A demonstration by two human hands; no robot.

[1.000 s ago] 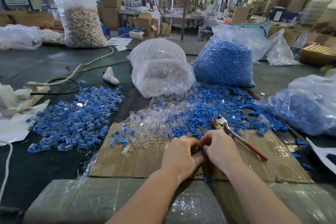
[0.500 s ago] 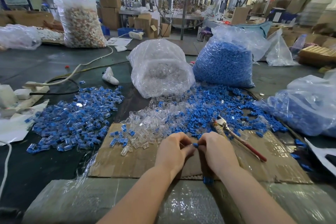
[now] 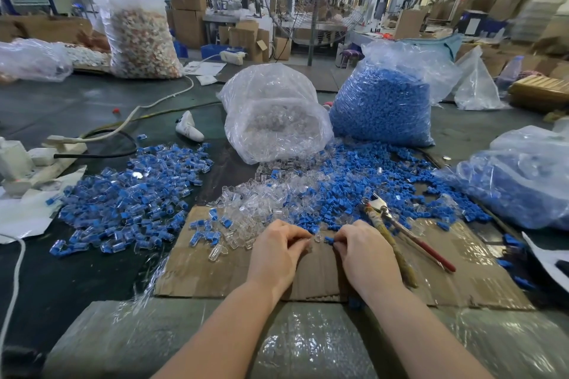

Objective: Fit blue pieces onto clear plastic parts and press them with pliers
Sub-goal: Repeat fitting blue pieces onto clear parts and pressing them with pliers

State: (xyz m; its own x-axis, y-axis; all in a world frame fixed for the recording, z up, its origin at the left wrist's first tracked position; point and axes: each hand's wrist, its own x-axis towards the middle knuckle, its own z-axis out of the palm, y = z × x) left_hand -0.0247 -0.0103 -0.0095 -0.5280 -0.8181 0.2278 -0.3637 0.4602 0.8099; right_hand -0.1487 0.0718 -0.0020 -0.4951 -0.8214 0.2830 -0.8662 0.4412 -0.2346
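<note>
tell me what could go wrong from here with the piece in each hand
1. The right hand only pinches the blue piece at its fingertips; it may slip into the loose blue pile.
2. The clear part at the left hand is hard to see, so misalignment is possible.

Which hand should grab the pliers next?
Probably the right hand: the pliers lie just beside it on the cardboard, while the left hand is farther away.

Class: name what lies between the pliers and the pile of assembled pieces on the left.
In the head view, between pliers and assembled pile: loose clear parts and blue pieces.
</note>
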